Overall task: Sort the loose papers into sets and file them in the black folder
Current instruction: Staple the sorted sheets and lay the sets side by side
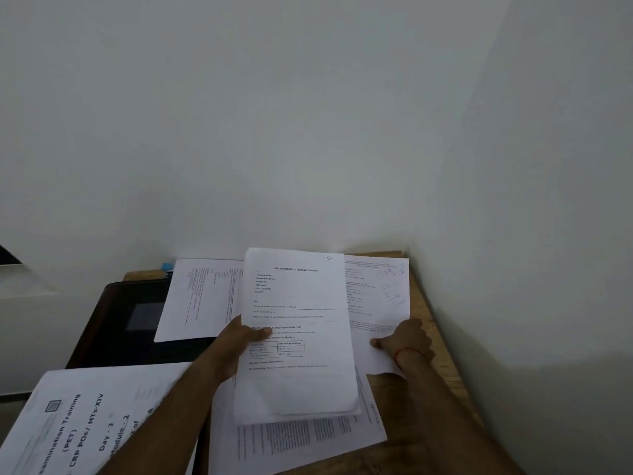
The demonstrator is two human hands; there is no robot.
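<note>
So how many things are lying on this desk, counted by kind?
Paper lots: 5 (held stack, left sheet, right sheet, bottom sheets, booklet)
Folder: 1
Blue item, too small to identify: 1
Total: 7

The held sheet is white with fine black print and a small black-ruled grid low on the page. The right sheet is white too, its black print joined by faint bluish scribbles (too blurred to read). The black folder carries a grey rectangle on its cover. The booklet shows bold black lettering on white. The table is light brown wood grain. A red thread rings the right wrist.
</note>
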